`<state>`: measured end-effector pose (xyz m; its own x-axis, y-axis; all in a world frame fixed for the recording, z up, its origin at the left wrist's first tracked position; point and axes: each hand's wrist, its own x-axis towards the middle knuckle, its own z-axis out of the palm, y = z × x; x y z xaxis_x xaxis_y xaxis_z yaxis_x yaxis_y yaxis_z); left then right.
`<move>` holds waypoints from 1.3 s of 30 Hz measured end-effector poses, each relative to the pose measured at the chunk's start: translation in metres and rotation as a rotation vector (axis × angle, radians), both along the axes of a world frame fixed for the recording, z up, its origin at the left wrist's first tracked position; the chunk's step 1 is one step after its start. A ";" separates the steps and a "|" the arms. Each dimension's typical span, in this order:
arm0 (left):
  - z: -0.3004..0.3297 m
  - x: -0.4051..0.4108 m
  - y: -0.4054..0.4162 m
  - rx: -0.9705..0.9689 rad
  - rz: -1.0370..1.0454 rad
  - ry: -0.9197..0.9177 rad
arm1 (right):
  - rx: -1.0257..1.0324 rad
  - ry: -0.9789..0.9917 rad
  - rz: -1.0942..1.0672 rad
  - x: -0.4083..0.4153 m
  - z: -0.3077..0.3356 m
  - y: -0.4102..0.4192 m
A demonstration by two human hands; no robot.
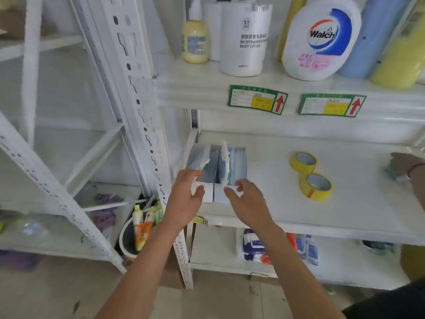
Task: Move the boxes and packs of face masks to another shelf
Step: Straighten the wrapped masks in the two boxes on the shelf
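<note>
Two open boxes of blue face masks stand side by side at the left end of the middle white shelf [345, 203]. The left box [202, 164] has a torn white flap, and my left hand [186, 196] pinches its front edge between thumb and fingers. The right box [236, 164] shows stacked blue masks, and my right hand [248, 201] holds its front flap. Both hands touch the near ends of the boxes. On the lower shelf lie several blue and white packs [255, 247], contents unclear.
Two yellow tape rolls [310, 176] lie on the same shelf to the right. Another person's hand [404, 166] rests at the far right on a small object. Bottles stand on the upper shelf [243, 38]. A bucket of tubes [142, 226] sits at lower left.
</note>
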<state>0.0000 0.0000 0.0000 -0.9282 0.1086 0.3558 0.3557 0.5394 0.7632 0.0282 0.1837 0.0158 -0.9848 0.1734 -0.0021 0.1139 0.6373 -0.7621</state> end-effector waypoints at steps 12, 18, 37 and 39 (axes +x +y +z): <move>-0.021 -0.091 0.008 0.031 -0.075 -0.036 | 0.029 0.067 -0.190 -0.112 -0.001 -0.029; -0.036 -0.107 0.009 -0.100 -0.009 -0.105 | 0.089 0.107 -0.219 -0.120 -0.004 -0.031; -0.030 -0.099 0.015 0.115 0.081 0.151 | -0.630 0.306 -0.818 -0.049 -0.078 0.120; -0.026 -0.096 0.022 0.168 0.060 0.209 | -0.633 0.165 -0.783 -0.044 -0.095 0.112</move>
